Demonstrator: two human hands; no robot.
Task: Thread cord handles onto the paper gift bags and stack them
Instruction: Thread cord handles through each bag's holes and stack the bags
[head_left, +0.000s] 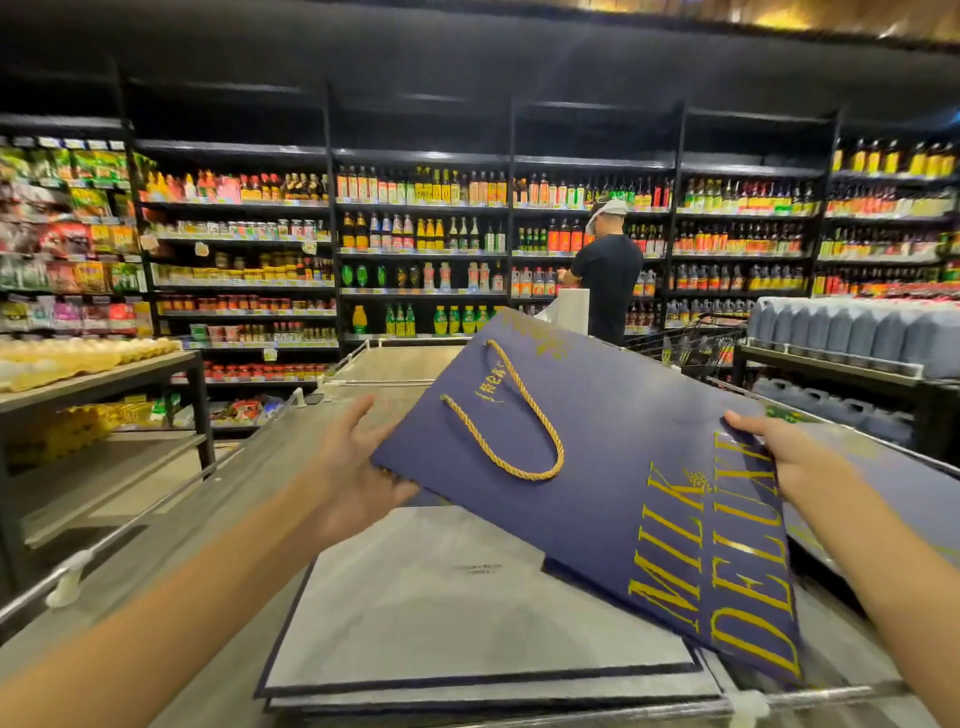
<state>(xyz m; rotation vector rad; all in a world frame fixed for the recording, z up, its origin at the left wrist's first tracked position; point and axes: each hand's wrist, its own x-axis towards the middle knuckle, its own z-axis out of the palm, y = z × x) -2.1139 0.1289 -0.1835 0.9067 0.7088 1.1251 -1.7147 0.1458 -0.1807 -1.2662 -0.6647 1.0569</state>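
Navy gift bag (597, 441) held flat in the air with both hands, tilted, far corner highest, printed gold lettering toward the near right edge. Gold cord handle (535, 475) is threaded through two holes near the bag's top edge, with the loop lying slack on the face. Left hand (358, 462) is at the bag's left corner: fingers straight and spread, palm against the corner, not curled round it. Right hand (769, 452) pinches the right edge, thumb on top, fingers hidden beneath. Below is a stack of flat bags (441, 613), pale side up with navy borders showing, edges roughly squared. The held bag's near edge overhangs the stack's right side, with an air gap between them at the left; I cannot tell whether they touch at the near right. The stack sits on a grey counter (218, 499), and a strip of that surface shows left of the stack out to a metal rail (104, 551) along the counter's edge. A second navy bag (893, 483) lies flat to the right, under the right wrist. Beyond are shelves (415, 234) of bottles, a person (608, 280) in a dark shirt facing them, a shopping cart (691, 348), jugs (857, 332) at right and egg trays (78, 358) at left, all well apart from the hands.
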